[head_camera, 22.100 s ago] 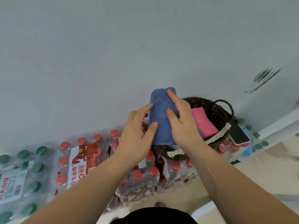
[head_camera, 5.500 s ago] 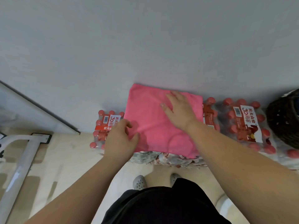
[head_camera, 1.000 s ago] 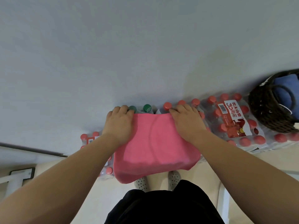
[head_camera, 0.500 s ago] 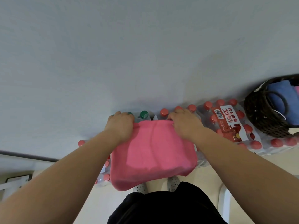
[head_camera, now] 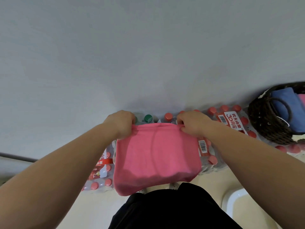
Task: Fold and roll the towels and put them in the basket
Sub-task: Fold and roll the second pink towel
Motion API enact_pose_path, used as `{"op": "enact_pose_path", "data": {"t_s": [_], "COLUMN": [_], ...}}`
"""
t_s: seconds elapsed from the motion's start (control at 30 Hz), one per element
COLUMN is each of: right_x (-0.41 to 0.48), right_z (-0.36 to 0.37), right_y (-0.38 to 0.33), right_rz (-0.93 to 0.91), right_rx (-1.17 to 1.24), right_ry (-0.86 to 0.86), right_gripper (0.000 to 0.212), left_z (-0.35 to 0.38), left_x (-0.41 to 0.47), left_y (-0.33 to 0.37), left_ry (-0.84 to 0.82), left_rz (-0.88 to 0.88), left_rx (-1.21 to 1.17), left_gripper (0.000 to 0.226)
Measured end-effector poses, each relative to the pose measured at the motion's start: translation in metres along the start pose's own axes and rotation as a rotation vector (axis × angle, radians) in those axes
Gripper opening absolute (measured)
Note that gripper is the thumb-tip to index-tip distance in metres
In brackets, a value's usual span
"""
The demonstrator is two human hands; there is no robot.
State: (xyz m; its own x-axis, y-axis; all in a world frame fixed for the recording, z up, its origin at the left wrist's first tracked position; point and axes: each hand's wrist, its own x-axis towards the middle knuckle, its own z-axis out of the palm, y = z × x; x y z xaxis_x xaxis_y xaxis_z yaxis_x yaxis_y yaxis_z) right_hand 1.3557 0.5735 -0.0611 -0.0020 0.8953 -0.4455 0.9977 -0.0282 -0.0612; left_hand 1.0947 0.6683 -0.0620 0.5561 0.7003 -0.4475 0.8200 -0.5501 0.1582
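A folded pink towel (head_camera: 156,156) lies on shrink-wrapped packs of bottles, its near edge hanging over the packs toward me. My left hand (head_camera: 121,123) grips the far left corner with curled fingers. My right hand (head_camera: 192,123) pinches the far right corner the same way. The far edge between them is bunched into a small roll. A dark woven basket (head_camera: 267,124) stands at the right, holding a rolled blue towel (head_camera: 285,104) and a sliver of another pink towel (head_camera: 302,100).
Packs of red-capped bottles (head_camera: 231,123) line the base of a grey wall (head_camera: 148,55), with a green cap (head_camera: 148,117) just beyond the towel. Beige floor (head_camera: 99,209) and my dark shorts (head_camera: 173,207) lie below. A white object (head_camera: 236,202) sits at lower right.
Over the last second both hands have curled over the towel's far edge and begun turning it toward me. Much earlier a blue rolled towel went into the basket and the pink towel was smoothed flat.
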Motion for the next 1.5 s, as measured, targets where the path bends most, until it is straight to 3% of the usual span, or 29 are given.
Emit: {"op": "enact_pose_path", "data": {"t_s": [0.1,0.23,0.3,0.43,0.57,0.73,0.9,1.03,1.27,1.5], "right_x": [0.013,0.028,0.027,0.013,-0.006,-0.027,-0.045,-0.053,-0.048,-0.063], "right_z": [-0.012,-0.028,-0.026,-0.007,0.011,0.033,0.048,0.059,0.067,0.050], "right_y": [0.002,0.002,0.001,0.008,0.009,0.000,-0.007,-0.015,-0.023,-0.028], "right_rz": [0.042,0.129,0.128,0.073,-0.012,-0.057,-0.034,-0.024,-0.076,-0.088], "right_rx": [-0.045,-0.102,-0.121,-0.050,0.018,-0.010,-0.047,-0.024,-0.078,0.016], "right_ry": [0.037,0.283,0.351,0.429,0.473,0.473,0.351,0.407,0.431,0.730], "right_gripper": [0.019,0.021,0.021,0.017,0.015,0.025,0.018,0.035,0.028,0.013], "left_z": [-0.008,-0.019,-0.019,-0.003,0.018,0.041,0.064,0.070,0.069,0.048], "left_x": [0.003,0.001,-0.004,-0.007,-0.019,-0.044,-0.068,-0.075,-0.069,-0.079], "left_y": [0.000,0.007,0.010,0.000,-0.009,-0.007,-0.008,-0.003,0.007,0.001], "left_ry": [0.146,0.409,0.467,0.476,0.475,0.490,0.472,0.481,0.502,0.674], "left_rz": [-0.070,-0.089,-0.073,-0.092,-0.037,0.049,0.044,0.063,0.196,0.233], "left_rx": [0.008,0.075,0.112,0.133,0.078,0.063,0.082,0.080,0.118,-0.022], "left_gripper": [0.013,0.043,0.041,0.011,0.036,0.011,0.020,0.031,0.029,0.026]}}
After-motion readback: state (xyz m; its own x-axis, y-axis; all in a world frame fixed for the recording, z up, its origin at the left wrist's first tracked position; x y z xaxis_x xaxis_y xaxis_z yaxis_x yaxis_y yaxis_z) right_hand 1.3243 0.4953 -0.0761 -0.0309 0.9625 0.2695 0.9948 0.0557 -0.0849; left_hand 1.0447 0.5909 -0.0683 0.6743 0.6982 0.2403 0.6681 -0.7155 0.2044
